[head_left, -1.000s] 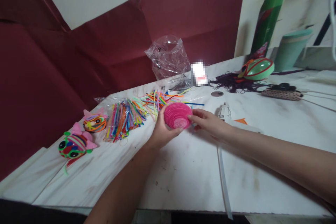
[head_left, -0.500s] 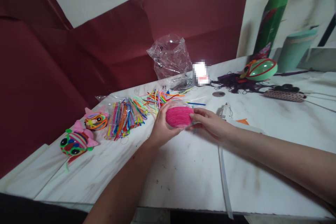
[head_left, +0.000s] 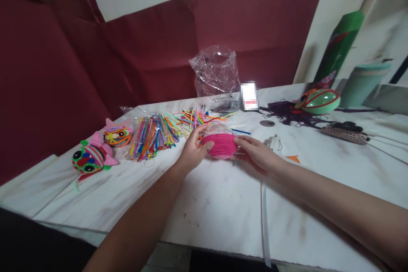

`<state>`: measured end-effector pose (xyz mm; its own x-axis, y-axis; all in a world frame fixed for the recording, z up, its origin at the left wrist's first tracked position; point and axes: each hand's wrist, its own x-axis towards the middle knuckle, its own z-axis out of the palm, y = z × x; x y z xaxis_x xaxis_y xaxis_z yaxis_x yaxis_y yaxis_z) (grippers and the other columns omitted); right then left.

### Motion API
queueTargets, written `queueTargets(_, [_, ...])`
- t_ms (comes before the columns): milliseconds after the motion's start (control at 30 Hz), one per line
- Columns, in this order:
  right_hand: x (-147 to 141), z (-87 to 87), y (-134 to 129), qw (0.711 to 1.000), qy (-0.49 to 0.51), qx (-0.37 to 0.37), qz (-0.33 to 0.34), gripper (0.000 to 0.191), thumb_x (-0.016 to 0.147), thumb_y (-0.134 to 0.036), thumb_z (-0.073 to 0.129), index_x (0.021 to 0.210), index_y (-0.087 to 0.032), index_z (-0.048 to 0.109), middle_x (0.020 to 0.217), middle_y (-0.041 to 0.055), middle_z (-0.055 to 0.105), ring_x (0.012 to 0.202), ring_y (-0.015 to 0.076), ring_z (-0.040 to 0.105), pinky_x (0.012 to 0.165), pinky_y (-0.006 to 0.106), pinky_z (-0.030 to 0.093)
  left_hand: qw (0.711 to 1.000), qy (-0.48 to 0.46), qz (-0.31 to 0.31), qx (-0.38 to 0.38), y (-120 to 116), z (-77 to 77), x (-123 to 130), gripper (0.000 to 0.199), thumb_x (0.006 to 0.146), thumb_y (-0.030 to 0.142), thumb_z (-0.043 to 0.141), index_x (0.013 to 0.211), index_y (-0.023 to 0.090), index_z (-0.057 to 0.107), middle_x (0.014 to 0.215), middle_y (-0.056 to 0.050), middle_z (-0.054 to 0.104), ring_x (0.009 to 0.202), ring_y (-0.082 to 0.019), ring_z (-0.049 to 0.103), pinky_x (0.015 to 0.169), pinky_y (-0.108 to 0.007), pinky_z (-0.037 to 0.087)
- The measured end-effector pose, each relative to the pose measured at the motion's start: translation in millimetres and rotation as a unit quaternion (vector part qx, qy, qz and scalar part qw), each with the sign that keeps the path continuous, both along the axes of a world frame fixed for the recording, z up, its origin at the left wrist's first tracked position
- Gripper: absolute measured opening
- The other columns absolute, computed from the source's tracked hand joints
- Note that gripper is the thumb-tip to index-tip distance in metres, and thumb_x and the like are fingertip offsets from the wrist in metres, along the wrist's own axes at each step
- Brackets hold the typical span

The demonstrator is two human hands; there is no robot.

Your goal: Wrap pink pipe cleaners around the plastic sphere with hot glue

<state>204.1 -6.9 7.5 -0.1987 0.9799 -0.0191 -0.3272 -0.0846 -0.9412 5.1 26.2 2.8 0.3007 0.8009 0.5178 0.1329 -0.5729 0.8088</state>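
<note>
Both hands hold a rounded clear plastic shell (head_left: 220, 146) above the table, its side covered by close rows of bright pink pipe cleaner. My left hand (head_left: 191, 153) wraps its left side, the thumb lying on the pink rows. My right hand (head_left: 255, 151) closes on the right edge with thumb and fingertips; some of its fingers are hidden. Behind the shell lie loose pipe cleaners (head_left: 194, 117) in many colours. A plastic-wrapped bundle of pipe cleaners (head_left: 154, 136) is to the left. Just beyond my right hand is a white glue gun (head_left: 274, 143), partly covered.
Two decorated fish-like figures (head_left: 92, 157) sit on the left of the marbled table (head_left: 216, 212). A crumpled clear bag (head_left: 218, 72) stands at the back. On the right are a green ornament (head_left: 321, 102), a dotted brush-like item (head_left: 344, 133) and a teal bin (head_left: 365, 85).
The pink-wrapped shell has tilted a little, and my left thumb has come up onto its pink face. My right hand keeps its grip. The camera view has shifted and turned slightly.
</note>
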Motion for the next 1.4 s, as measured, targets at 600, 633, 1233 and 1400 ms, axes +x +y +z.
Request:
queueTargets(600, [6,-33.3,6,0.921,-0.342,0.182,-0.042,0.09,0.066,-0.047,0.077,0.141,-0.025,0.034,0.108,0.0086,0.065,0.072,0.0178,0.064,0.066,0.032,0.053,0.977,-0.039,0.086,-0.192,-5,0.7,8,0.043,0.073,0.053,0.065,0.093,0.016,0.06,0.091,-0.006,0.066,0.082,-0.019,0.061,0.08,-0.034,0.048])
queueTargets(633, [7,-35.3,7,0.915,-0.356,0.184,-0.04,0.09,0.067,-0.048,0.076,0.142,-0.024,0.032,0.108,0.0087,0.065,0.072,0.0178,0.064,0.066,0.032,0.053,0.976,-0.037,0.086,-0.195,-5,-1.3,8,0.044,0.073,0.055,0.065,0.091,0.016,0.06,0.089,-0.006,0.065,0.081,-0.018,0.061,0.079,-0.034,0.047])
queueTargets(1233, [5,-35.4,9,0.906,-0.369,0.194,-0.069,0.074,0.072,-0.051,0.069,0.134,-0.021,0.041,0.102,0.0085,0.066,0.078,0.0218,0.064,0.07,0.036,0.052,0.966,-0.068,0.118,-0.218,-17,2.4,21,0.047,0.066,0.057,0.07,0.087,0.016,0.061,0.08,-0.002,0.062,0.075,-0.015,0.057,0.068,-0.027,0.044])
queueTargets(1400, [6,-29.8,9,0.903,-0.368,0.216,-0.047,0.074,0.072,-0.052,0.069,0.133,-0.018,0.043,0.107,0.0108,0.067,0.085,0.0238,0.064,0.075,0.038,0.052,0.958,-0.1,0.101,-0.249,-12,-0.3,19,0.051,0.065,0.06,0.069,0.084,0.014,0.062,0.08,-0.004,0.064,0.073,-0.015,0.058,0.068,-0.028,0.045])
